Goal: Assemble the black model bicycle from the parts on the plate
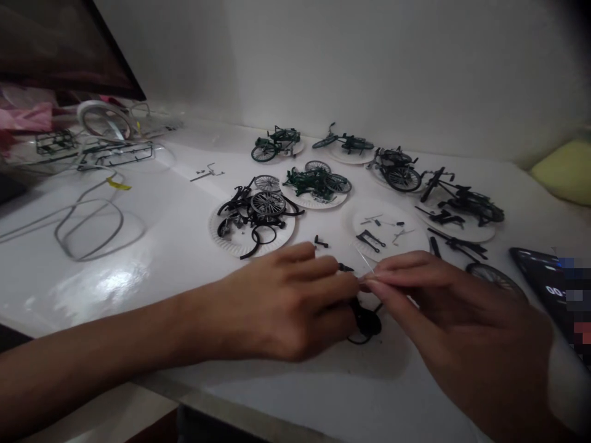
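Note:
Above the near part of the table, my left hand (295, 301) and my right hand (443, 307) meet at the fingertips. A thin, pale, wire-like rod (365, 259) sticks up from the pinch of my right thumb and forefinger. My left fingers are curled closed; what lies between them is hidden. Under the hands is a dark rounded model part (369, 321), partly covered by my left fingers. Just beyond, a small black crank-shaped piece (322, 242) lies loose. Past my right fingers, a paper plate (418, 237) carries a black fork piece (369, 240) and several thin metal bits.
Paper plates with black bicycle parts (268, 203), green parts (314, 184) and model bicycles (401, 169) spread across the back. A phone (545, 295) lies at the right. Cable (87, 227), tape roll (105, 120) and wire racks (124, 154) are left, below a screen (69, 49).

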### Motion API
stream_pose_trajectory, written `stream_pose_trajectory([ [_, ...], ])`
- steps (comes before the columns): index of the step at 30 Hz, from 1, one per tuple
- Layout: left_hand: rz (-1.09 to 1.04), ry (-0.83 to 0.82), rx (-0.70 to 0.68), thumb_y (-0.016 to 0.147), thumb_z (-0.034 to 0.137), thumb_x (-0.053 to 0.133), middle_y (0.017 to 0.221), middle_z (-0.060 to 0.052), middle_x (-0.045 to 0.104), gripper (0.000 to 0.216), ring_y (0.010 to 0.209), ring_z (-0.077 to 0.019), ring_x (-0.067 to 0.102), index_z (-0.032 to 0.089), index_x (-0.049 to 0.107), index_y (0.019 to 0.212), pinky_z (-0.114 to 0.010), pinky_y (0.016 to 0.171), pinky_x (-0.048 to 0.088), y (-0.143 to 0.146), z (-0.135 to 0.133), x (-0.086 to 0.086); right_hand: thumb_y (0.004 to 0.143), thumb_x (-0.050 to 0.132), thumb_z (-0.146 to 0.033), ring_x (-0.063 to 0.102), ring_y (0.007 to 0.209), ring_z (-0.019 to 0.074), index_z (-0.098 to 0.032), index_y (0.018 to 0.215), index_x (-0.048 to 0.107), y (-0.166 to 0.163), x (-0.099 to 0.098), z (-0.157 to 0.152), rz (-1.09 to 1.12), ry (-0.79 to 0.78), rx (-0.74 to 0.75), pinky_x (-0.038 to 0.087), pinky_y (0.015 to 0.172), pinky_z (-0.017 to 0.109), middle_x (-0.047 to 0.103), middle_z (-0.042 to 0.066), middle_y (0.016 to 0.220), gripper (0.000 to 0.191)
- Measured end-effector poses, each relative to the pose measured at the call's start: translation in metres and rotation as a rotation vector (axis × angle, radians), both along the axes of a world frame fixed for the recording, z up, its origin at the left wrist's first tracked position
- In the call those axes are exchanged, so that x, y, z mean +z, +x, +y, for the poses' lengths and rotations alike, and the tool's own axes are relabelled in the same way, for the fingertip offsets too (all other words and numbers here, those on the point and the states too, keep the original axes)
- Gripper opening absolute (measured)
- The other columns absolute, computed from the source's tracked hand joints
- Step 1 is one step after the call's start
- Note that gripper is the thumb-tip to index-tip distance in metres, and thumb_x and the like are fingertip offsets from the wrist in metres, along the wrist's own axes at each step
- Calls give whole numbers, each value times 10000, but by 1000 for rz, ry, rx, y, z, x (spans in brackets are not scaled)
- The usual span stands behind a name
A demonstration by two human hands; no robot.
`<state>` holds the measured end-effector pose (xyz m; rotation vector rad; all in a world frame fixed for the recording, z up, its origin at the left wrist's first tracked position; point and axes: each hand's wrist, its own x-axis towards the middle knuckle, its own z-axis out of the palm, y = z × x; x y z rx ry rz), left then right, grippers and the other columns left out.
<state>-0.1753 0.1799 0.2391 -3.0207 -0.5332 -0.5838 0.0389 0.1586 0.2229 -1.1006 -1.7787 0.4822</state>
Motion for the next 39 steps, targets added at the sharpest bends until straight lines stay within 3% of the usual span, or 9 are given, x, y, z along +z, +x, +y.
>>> stream_pose_trajectory([
  [5, -54, -2, -10, 1000, 108, 421, 829, -56, 623, 316, 704, -157, 506, 133, 653, 787, -361, 587, 337, 16, -12, -15, 807, 739, -158, 727, 722, 125, -238, 787, 686, -7, 1, 1, 208, -150, -53, 613, 652, 181, 731, -7, 835, 98],
  [9, -114, 5, -27, 976, 101, 442, 789, -39, 611, 312, 666, -157, 482, 145, 643, 743, -363, 567, 314, 19, -15, -20, 829, 749, -273, 745, 669, 157, -239, 861, 667, -4, -2, 3, 412, -334, -94, 633, 623, 225, 734, -8, 760, 94],
  [12, -110, 24, -47, 958, 100, 460, 756, -33, 594, 293, 640, -161, 460, 146, 641, 732, -363, 555, 302, 18, -14, -21, 840, 738, -294, 745, 674, 172, -231, 856, 651, -4, -1, 0, 500, -355, -76, 648, 613, 265, 710, -9, 767, 108],
  [18, -97, 11, -16, 901, 41, 478, 810, -58, 643, 303, 622, -156, 475, 148, 602, 645, -359, 534, 320, 17, -15, -24, 845, 704, -170, 732, 645, 113, -227, 799, 648, -11, 4, -8, 338, -219, -22, 627, 595, 171, 680, -6, 881, 93],
  [29, 65, 176, 81, 965, 85, 451, 845, -58, 632, 187, 579, -138, 516, 125, 600, 860, -315, 496, 370, 12, -10, -22, 840, 700, -137, 683, 741, 124, -224, 819, 644, -14, -10, 1, 148, -137, -26, 594, 583, 184, 682, 8, 886, 105],
  [39, 81, -69, 151, 1043, 202, 387, 804, -22, 578, 248, 579, -123, 483, 139, 557, 874, -291, 557, 412, 5, -1, -24, 842, 708, -166, 668, 612, 104, -219, 816, 647, -12, -14, 7, 282, -258, 26, 622, 540, 185, 664, -12, 816, 85],
])
